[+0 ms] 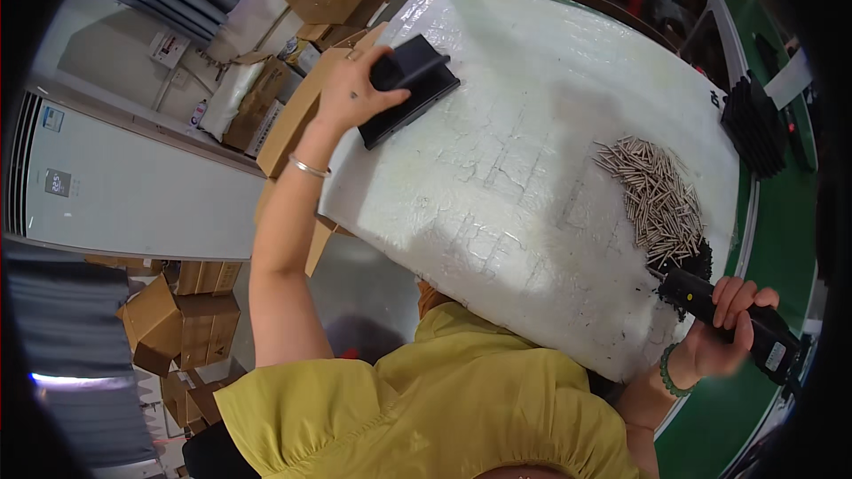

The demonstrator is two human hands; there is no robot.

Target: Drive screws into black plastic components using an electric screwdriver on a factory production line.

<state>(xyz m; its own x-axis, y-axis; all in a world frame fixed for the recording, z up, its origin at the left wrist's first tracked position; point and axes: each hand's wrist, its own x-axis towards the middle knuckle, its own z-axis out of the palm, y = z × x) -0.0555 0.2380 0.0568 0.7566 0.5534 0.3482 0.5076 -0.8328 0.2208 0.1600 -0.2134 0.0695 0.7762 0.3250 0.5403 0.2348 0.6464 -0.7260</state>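
Observation:
My left hand (pixel 359 89) reaches to the far left corner of the white, film-covered work surface (pixel 524 115). Its thumb and fingers close on a black rectangular part (pixel 430 93) with a raised ridge, lying at that corner. At the right edge, my right hand (pixel 732 319) is wrapped round a black power screwdriver (pixel 688 293), its tip pointing left. Beside the tip lies a small heap of black screws or bits (pixel 699 263), too small to tell. Just beyond spreads a pile of slim silvery metal pins (pixel 655 200).
Several flat black parts (pixel 753 129) stand stacked at the right on a green bench (pixel 790 222). An open cardboard box (pixel 297 120) adjoins the surface's left edge. More cardboard boxes (pixel 191 315) lie at the lower left, near a tall white cabinet (pixel 133 182).

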